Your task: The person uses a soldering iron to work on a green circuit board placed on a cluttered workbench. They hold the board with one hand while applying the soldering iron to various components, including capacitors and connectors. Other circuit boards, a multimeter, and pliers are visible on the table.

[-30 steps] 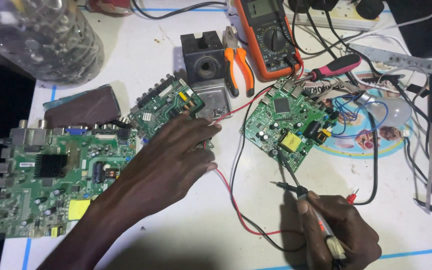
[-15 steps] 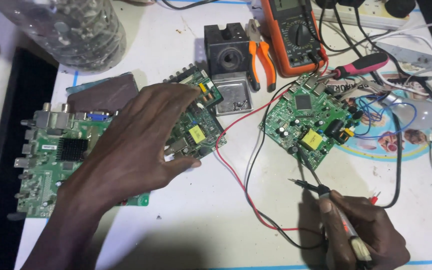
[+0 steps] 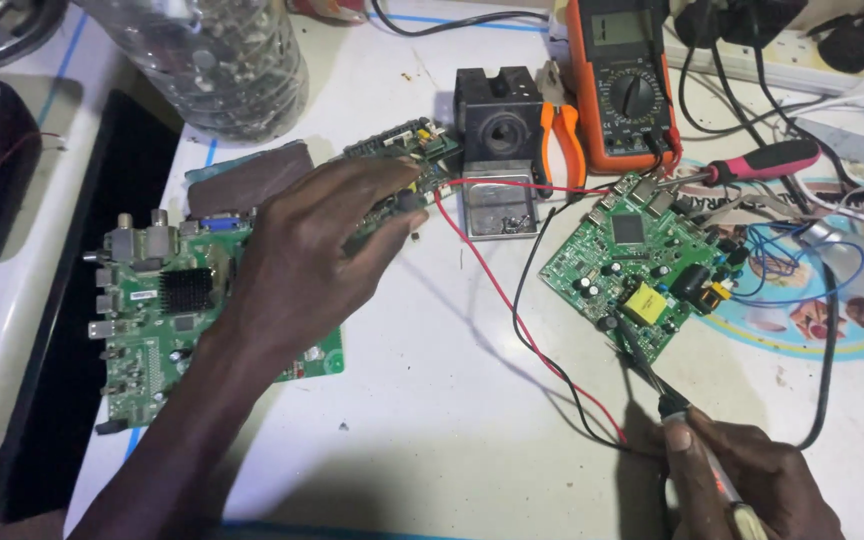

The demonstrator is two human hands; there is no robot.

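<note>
My left hand [image 3: 317, 255] grips a small green circuit board [image 3: 404, 150] and holds it tilted up off the white table, above the large green circuit board [image 3: 157, 320]. My right hand [image 3: 752, 480] sits at the lower right, closed around a thin black meter probe [image 3: 652, 375]. The probe's tip touches the lower edge of a second small green circuit board [image 3: 642, 265] that lies flat. Red and black leads [image 3: 542, 350] run across the table towards the orange multimeter [image 3: 622, 80].
A black soldering-iron stand [image 3: 497, 125] and orange-handled pliers [image 3: 564, 135] lie beside the multimeter. A clear plastic bottle [image 3: 212, 60] stands at the top left. A red-handled screwdriver [image 3: 757, 162], loose wires and a power strip [image 3: 802, 50] crowd the right side.
My left hand closed on the small board and lifted it up and away from the large board. My right hand kept hold of the probe at the right-hand board.
</note>
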